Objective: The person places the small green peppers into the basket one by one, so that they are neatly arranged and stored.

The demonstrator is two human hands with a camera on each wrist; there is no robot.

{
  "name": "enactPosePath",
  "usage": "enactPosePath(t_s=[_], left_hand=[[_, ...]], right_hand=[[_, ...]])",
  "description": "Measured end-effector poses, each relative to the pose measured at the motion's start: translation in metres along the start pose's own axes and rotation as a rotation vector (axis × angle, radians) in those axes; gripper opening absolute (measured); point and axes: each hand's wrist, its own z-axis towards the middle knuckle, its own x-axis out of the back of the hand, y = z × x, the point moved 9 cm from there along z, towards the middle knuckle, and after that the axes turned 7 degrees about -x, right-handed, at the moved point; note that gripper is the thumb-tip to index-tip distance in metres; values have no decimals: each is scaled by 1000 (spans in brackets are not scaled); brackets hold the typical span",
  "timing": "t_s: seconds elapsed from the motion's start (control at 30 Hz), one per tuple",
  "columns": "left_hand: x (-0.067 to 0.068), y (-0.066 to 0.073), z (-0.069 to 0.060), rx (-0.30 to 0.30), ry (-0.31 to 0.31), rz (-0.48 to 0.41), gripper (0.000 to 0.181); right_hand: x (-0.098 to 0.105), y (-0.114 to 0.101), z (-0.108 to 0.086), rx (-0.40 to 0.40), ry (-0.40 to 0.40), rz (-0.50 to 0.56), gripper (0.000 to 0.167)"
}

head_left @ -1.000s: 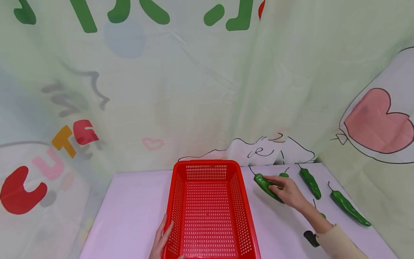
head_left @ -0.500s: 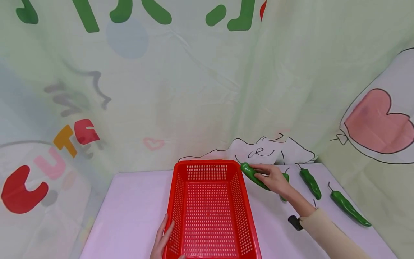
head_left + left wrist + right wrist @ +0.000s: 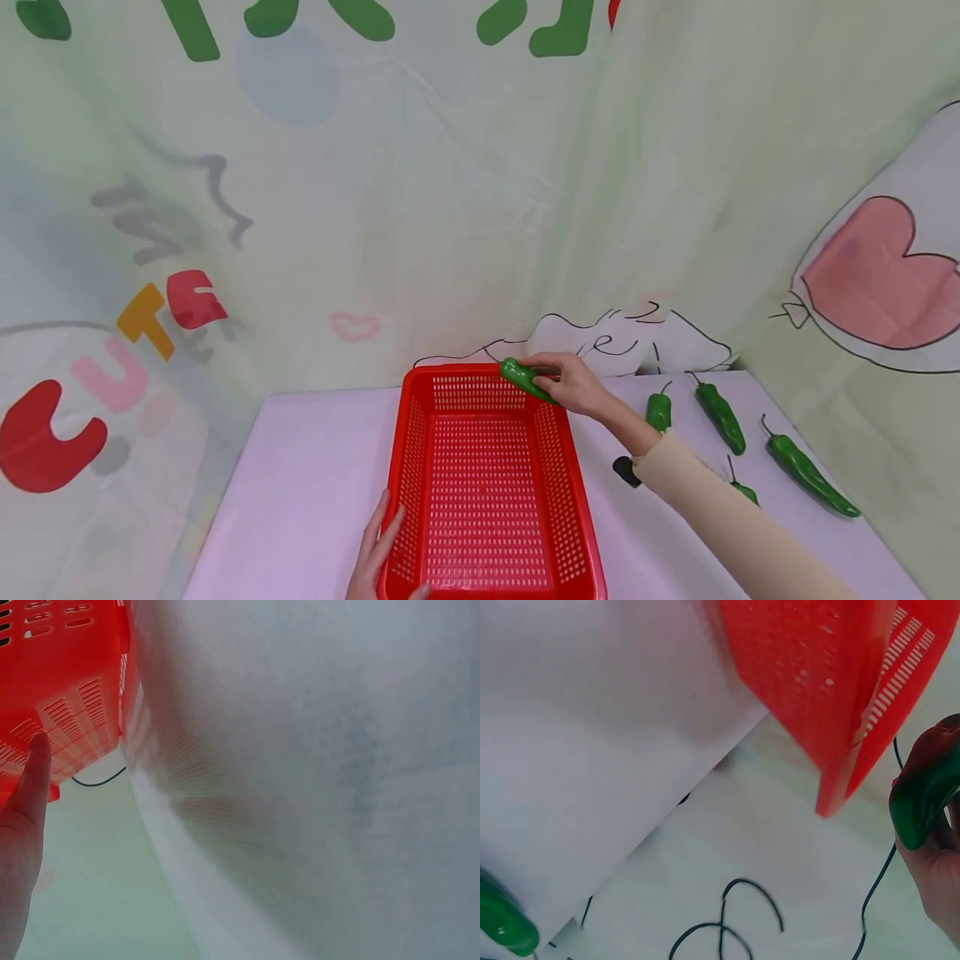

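In the head view my right hand [image 3: 572, 385] pinches a green pepper [image 3: 519, 375] between thumb and fingers, over the far right corner of a red perforated basket [image 3: 480, 500]. The right wrist view shows that pepper [image 3: 924, 787] in the fingers, beside the basket's wall [image 3: 795, 682] and apart from it. My left hand [image 3: 372, 554] rests on the basket's near left rim, thumb and fingers on either side of the edge. In the left wrist view, a straight finger of the left hand [image 3: 26, 817] lies against the basket [image 3: 67, 697]. Nothing is seen inside the basket.
Several more green peppers lie on the white table [image 3: 300, 483] to the right, among them one at the back [image 3: 720, 417] and one at the far right [image 3: 806, 475]. A printed curtain [image 3: 465, 192] hangs behind the table. A small black object [image 3: 626, 471] shows by the right sleeve.
My right hand has carried the pepper left, from above the table to over the basket's far corner. The left hand stays at the rim, and the head view has tilted slightly.
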Motion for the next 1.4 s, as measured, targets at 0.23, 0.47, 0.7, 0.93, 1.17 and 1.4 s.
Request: enactPosePath(t_s=[0.23, 0.47, 0.7, 0.93, 1.17, 1.4], left_hand=[[-1, -1, 1, 29, -3, -34, 85], [0, 1, 1, -6, -5, -27, 85], [0, 1, 2, -35, -17, 19, 85], [2, 0, 2, -32, -18, 31, 85], [1, 2, 1, -23, -6, -12, 82], [-2, 2, 2, -36, -39, 10, 83]], right_hand=[[-32, -14, 26, 55, -83, 0, 34], [-61, -14, 44, 66, -187, -11, 33], [-74, -17, 55, 46, -239, -74, 34], [-88, -19, 68, -13, -307, -132, 34], [-109, -6, 78, -89, -387, -119, 33], [-117, 5, 73, -140, -394, -87, 37]])
